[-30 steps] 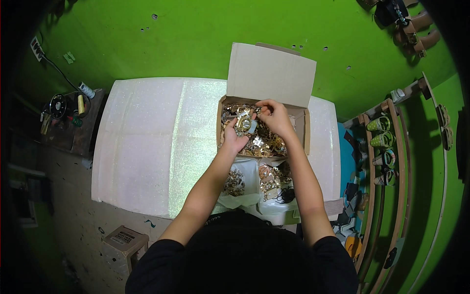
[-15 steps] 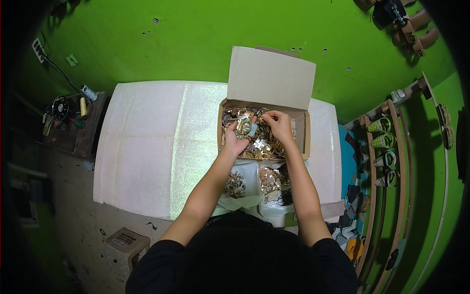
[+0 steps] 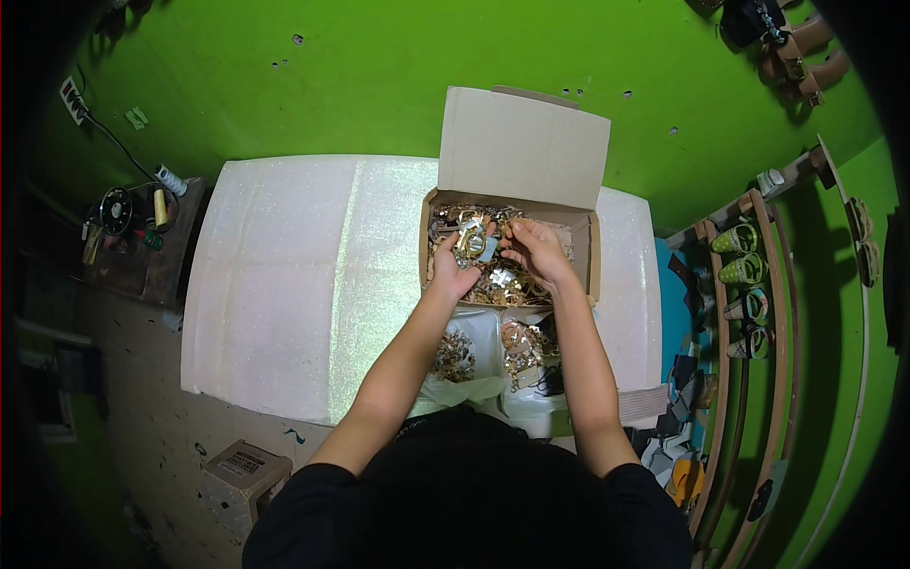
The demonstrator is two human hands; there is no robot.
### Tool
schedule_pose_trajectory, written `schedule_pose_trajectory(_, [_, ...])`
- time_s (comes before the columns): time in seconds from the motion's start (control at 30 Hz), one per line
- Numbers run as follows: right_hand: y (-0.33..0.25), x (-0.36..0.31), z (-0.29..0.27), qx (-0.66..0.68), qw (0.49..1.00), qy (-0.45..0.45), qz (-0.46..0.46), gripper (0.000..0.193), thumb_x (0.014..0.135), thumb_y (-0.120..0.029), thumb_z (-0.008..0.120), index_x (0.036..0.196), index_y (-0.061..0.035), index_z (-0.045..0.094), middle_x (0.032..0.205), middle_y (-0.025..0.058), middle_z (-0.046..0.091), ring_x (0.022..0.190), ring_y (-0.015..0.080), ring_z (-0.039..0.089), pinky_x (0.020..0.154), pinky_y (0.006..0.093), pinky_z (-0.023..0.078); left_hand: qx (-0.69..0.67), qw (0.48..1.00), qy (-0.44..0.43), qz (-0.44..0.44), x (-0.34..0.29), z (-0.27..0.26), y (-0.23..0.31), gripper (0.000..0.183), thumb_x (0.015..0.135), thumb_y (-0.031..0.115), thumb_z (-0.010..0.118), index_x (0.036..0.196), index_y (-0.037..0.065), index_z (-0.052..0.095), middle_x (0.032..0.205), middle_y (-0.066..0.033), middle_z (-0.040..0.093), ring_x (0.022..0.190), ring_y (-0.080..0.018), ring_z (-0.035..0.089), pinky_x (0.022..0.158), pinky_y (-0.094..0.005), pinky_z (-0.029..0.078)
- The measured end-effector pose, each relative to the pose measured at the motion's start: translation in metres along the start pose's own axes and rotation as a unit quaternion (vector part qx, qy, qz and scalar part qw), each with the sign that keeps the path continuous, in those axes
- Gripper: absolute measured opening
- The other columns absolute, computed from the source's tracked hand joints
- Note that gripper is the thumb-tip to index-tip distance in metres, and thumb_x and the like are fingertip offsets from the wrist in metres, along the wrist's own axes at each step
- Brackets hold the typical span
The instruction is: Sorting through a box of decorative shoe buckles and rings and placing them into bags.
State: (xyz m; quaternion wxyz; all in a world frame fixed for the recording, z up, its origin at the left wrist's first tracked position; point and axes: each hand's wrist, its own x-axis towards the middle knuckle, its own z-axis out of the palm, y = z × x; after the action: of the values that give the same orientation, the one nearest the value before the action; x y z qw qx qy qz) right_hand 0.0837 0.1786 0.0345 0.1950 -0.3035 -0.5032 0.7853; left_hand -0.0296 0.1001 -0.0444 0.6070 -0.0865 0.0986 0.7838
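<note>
A cardboard box (image 3: 594, 254) stands on the table with its lid (image 3: 524, 147) raised, filled with many small gold and silver metal fittings (image 3: 505, 281). Over it, my left hand (image 3: 457, 271) is palm up, its fingers curled around several shiny gold and silver metal fittings (image 3: 472, 237), some of them ring-shaped like buckles. A pale blue flat piece (image 3: 488, 249) shows beside its fingers. Just to the right, my right hand (image 3: 538, 254) pinches a small gold-coloured piece, too small to make out exactly. Both hands are inside the box's outline.
Nearer me, two plastic-lined containers hold more small fittings (image 3: 455, 356) and mixed metal pieces (image 3: 523, 353). A glittery white sheet covers the table (image 3: 275, 275). At right stands a wooden rack (image 3: 722, 379) with sandals (image 3: 742, 270); at left, a small table with thread spools (image 3: 171, 180).
My right hand has turned, and its lower fingers now show spread below the pinch. My left hand stays nearly in place with the fittings.
</note>
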Motion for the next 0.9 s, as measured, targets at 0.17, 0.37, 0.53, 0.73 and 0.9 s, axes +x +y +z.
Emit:
schedule_pose_trajectory(0.17, [0.0029,-0.0002,-0.0037,0.002,0.999,-0.017,-0.034,0.016,0.087,-0.017,0.044,0.090,-0.0022,0.050,0.079,0.0027,0.053,0.071,0.0098,0.052,0.063,0.0219,0.046,-0.002,1.000,-0.001,0.000,-0.0002,0.0015,-0.0011,0.044,0.087,0.024,0.021,0.119,-0.003,0.036,0.117,-0.0193,0.044,0.109,-0.0293,0.043,0.093,-0.0400,0.033])
schedule_pose_trajectory(0.37, [0.0041,-0.0014,-0.0017,0.045,0.995,-0.060,-0.063,0.015,0.088,-0.015,0.041,0.089,-0.0019,0.048,0.078,0.0029,0.050,0.071,0.0113,0.050,0.067,0.0243,0.045,-0.029,1.000,0.002,0.001,-0.0026,0.0029,-0.0004,0.044,0.087,0.024,0.021,0.119,-0.003,0.036,0.116,-0.0194,0.045,0.108,-0.0291,0.044,0.091,-0.0401,0.035])
schedule_pose_trajectory(0.53, [0.0022,-0.0031,0.0001,0.053,0.991,-0.090,-0.081,0.014,0.088,-0.013,0.040,0.088,-0.0015,0.047,0.076,0.0032,0.048,0.069,0.0117,0.048,0.069,0.0258,0.045,-0.005,1.000,-0.003,-0.004,-0.0034,0.0032,-0.0001,0.044,0.087,0.023,0.021,0.119,-0.003,0.036,0.116,-0.0196,0.045,0.107,-0.0292,0.044,0.090,-0.0408,0.036])
schedule_pose_trajectory(0.73, [0.0043,-0.0012,-0.0041,0.044,0.990,-0.100,-0.091,0.013,0.088,-0.012,0.040,0.088,-0.0004,0.046,0.077,0.0042,0.049,0.070,0.0118,0.049,0.071,0.0271,0.045,-0.001,1.000,-0.016,0.010,0.0004,-0.0040,-0.0001,0.044,0.087,0.023,0.021,0.118,-0.003,0.036,0.117,-0.0200,0.044,0.108,-0.0298,0.044,0.089,-0.0419,0.037])
schedule_pose_trajectory(0.9, [0.0000,-0.0020,-0.0064,0.035,0.993,-0.078,-0.087,0.009,0.085,-0.008,0.046,0.087,-0.0002,0.049,0.076,0.0038,0.052,0.068,0.0119,0.052,0.068,0.0255,0.046,0.009,1.000,-0.006,0.020,0.0000,-0.0044,0.0001,0.043,0.087,0.022,0.021,0.119,-0.003,0.035,0.117,-0.0197,0.044,0.109,-0.0293,0.043,0.091,-0.0418,0.035])
